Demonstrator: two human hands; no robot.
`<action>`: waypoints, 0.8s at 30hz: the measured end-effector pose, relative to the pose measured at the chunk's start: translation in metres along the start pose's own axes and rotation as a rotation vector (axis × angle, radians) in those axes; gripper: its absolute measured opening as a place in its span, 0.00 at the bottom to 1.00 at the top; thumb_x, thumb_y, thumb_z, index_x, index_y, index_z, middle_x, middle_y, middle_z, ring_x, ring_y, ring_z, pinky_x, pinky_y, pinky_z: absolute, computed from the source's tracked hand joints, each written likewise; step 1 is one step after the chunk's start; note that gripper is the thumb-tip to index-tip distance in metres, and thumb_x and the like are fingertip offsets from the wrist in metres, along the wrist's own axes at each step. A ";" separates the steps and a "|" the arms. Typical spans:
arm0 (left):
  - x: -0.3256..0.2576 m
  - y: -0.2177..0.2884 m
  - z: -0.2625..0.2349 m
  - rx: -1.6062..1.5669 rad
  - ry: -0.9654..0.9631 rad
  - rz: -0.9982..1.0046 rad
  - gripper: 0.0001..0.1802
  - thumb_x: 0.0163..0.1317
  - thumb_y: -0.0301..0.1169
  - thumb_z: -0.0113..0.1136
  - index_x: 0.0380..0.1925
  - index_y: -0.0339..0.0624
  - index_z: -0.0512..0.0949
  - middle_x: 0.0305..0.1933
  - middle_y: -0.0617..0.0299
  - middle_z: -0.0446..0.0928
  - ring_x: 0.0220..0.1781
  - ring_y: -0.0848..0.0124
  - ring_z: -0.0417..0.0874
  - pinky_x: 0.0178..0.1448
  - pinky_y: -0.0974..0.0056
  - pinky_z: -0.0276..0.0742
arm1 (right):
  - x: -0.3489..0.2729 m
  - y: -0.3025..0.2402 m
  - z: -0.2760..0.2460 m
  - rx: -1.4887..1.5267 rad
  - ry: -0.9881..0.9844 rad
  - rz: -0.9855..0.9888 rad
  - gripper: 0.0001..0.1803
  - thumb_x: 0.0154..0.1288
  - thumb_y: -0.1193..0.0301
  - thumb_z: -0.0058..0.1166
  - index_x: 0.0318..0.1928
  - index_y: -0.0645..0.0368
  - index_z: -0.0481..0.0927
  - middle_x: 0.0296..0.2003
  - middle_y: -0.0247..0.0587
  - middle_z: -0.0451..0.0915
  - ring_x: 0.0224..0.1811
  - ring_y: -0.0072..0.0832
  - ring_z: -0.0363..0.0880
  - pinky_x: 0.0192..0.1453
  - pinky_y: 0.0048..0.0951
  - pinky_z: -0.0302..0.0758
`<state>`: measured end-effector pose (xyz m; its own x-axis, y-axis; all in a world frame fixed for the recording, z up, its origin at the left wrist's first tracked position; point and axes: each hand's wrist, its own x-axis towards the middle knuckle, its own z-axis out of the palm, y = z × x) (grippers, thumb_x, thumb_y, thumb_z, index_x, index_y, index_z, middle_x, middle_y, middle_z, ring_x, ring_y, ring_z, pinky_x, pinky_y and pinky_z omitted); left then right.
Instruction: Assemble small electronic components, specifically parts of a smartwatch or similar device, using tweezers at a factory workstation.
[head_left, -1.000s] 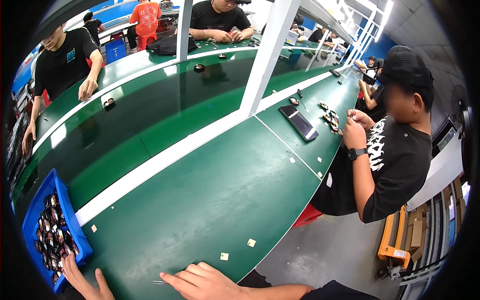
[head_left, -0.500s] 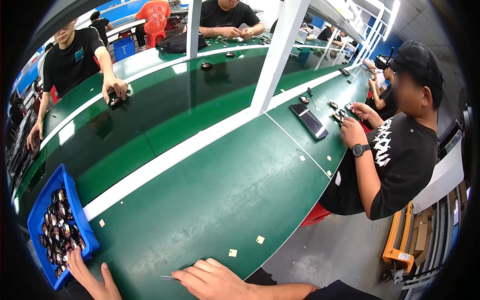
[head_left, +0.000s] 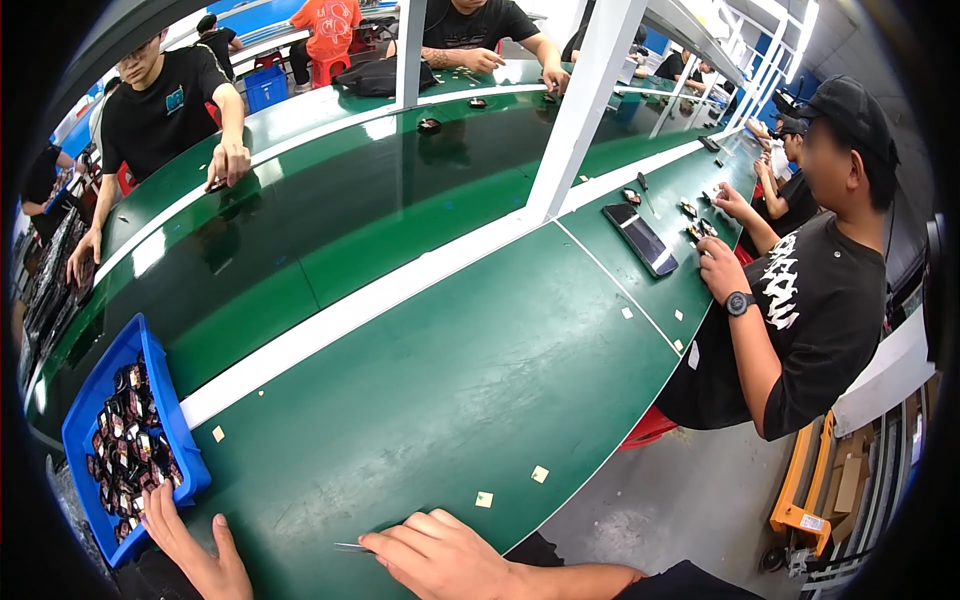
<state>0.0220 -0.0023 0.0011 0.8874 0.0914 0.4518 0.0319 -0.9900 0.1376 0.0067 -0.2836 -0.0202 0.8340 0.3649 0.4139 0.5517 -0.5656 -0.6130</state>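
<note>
My left hand (head_left: 198,552) is at the near corner of a blue plastic bin (head_left: 192,470), its fingertips at the rim and its thumb spread away; I see nothing held in it. Inside the bin lie many small black parts (head_left: 125,430) with pinkish and pale faces, heaped together. My right hand (head_left: 440,552) rests low over the green table (head_left: 400,400), fingers closed on thin metal tweezers (head_left: 350,547) whose tips point left. Two small cream squares (head_left: 484,499) lie beyond this hand.
A white rail (head_left: 370,300) and post (head_left: 585,110) divide my table from a dark green belt (head_left: 330,230) carrying black parts. To the right, a co-worker (head_left: 830,260) handles small parts beside a phone (head_left: 640,240). Across the belt, another person (head_left: 165,110) reaches onto it.
The whole view has shifted slightly. The far-left person's hand has moved, and the person at the back has one arm stretched to the right. My hands hold about the same pose.
</note>
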 end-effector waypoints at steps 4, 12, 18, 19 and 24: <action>-0.001 -0.005 -0.004 0.030 0.011 -0.005 0.35 0.66 0.39 0.68 0.69 0.36 0.70 0.69 0.39 0.70 0.73 0.40 0.66 0.79 0.38 0.51 | 0.003 -0.001 0.003 -0.021 0.007 0.012 0.14 0.63 0.73 0.63 0.49 0.60 0.82 0.36 0.39 0.79 0.38 0.37 0.75 0.45 0.37 0.69; -0.005 0.008 0.012 -0.020 -0.051 -0.166 0.41 0.54 0.24 0.68 0.71 0.38 0.67 0.74 0.44 0.64 0.81 0.45 0.57 0.85 0.40 0.40 | 0.003 0.000 -0.004 0.034 0.025 -0.002 0.15 0.62 0.77 0.63 0.50 0.61 0.81 0.36 0.41 0.80 0.37 0.39 0.76 0.43 0.39 0.71; -0.006 0.005 -0.001 -0.021 -0.056 -0.195 0.42 0.52 0.27 0.73 0.69 0.37 0.68 0.72 0.46 0.65 0.81 0.43 0.57 0.84 0.35 0.42 | 0.006 -0.008 -0.006 0.081 -0.005 0.017 0.15 0.63 0.77 0.62 0.50 0.61 0.81 0.38 0.43 0.82 0.39 0.43 0.78 0.44 0.40 0.73; -0.007 0.005 0.000 -0.014 -0.052 -0.193 0.42 0.52 0.28 0.74 0.69 0.37 0.67 0.72 0.45 0.65 0.80 0.43 0.58 0.84 0.35 0.42 | 0.006 -0.008 -0.006 0.080 -0.015 0.027 0.14 0.63 0.77 0.62 0.50 0.61 0.81 0.38 0.44 0.82 0.39 0.43 0.78 0.45 0.41 0.73; -0.007 -0.001 -0.002 -0.032 -0.026 -0.198 0.43 0.53 0.29 0.74 0.69 0.35 0.65 0.71 0.44 0.66 0.80 0.42 0.58 0.83 0.34 0.41 | 0.009 -0.010 -0.004 0.087 -0.033 0.020 0.14 0.63 0.77 0.62 0.49 0.61 0.81 0.40 0.45 0.83 0.41 0.45 0.79 0.46 0.41 0.73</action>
<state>0.0145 -0.0021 0.0000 0.8771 0.2803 0.3901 0.1922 -0.9490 0.2499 0.0090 -0.2769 -0.0076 0.8439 0.3794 0.3792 0.5326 -0.5073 -0.6775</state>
